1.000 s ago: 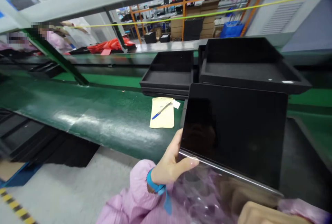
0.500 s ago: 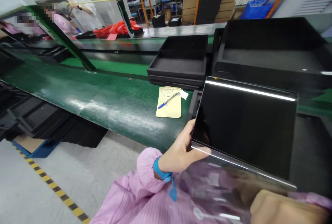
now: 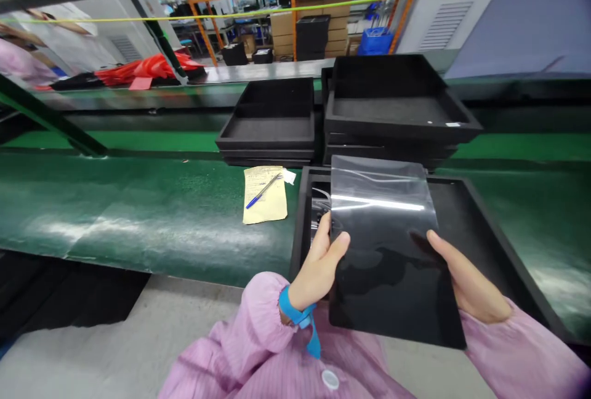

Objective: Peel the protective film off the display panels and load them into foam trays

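A glossy black screen panel (image 3: 392, 288) is tilted in front of me, held by both hands. Clear film (image 3: 378, 174) lies over it and reaches past its far end. My left hand (image 3: 318, 263) is closed on the left edge, thumb on top; a blue band circles that wrist. On the right edge my right hand (image 3: 471, 276) is closed, its thumb on the face and its other fingers hidden beneath. Under the panel sits a black tray (image 3: 480, 220), partly covered. Something shiny with clear film (image 3: 319, 205) shows at the tray's left side.
A yellow note (image 3: 274, 208) with a blue pen (image 3: 263, 191) lies left of the tray on the green bench (image 3: 184, 202). Behind stand two stacks of black trays, a smaller one (image 3: 268, 134) and a larger one (image 3: 392, 109). Red bags (image 3: 152, 68) and people are at the far left.
My right hand has come up from the lower right onto the panel's right edge. The panel has turned and come nearer, with film now across its far part. My view has swung right.
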The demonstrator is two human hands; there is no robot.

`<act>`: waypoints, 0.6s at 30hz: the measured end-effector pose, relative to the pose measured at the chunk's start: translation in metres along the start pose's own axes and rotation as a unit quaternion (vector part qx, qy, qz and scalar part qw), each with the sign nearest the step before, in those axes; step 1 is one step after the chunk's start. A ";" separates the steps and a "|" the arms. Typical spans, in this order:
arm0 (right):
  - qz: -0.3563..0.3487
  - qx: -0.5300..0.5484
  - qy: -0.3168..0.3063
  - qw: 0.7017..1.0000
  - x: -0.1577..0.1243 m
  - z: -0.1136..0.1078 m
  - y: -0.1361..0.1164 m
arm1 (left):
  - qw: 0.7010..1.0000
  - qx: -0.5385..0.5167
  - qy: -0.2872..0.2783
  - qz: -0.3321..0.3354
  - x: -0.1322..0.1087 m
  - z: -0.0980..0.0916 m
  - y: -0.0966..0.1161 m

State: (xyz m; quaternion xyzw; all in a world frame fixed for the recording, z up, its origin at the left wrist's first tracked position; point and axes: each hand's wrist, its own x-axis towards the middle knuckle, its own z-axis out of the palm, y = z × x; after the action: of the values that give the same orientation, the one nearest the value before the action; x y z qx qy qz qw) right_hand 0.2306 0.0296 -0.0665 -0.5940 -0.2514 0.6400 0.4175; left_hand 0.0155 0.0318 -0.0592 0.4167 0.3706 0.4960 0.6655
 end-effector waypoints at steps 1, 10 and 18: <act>-0.011 0.020 0.021 1.000 -0.002 -0.003 -0.004 | 0.999 -0.001 -0.033 -0.011 0.003 0.003 -0.002; -0.061 0.042 0.144 0.987 -0.004 -0.058 -0.029 | 0.983 -0.010 -0.168 -0.070 0.019 0.018 -0.038; -0.051 -0.076 0.251 0.964 0.022 -0.114 -0.050 | 0.905 0.407 0.030 0.124 0.006 -0.035 -0.028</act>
State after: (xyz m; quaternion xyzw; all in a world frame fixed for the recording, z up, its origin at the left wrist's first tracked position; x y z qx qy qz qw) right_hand 0.3543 0.0546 -0.0573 -0.7520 -0.2167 0.4268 0.4531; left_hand -0.0053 0.0402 -0.0989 0.6790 0.5050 0.3931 0.3599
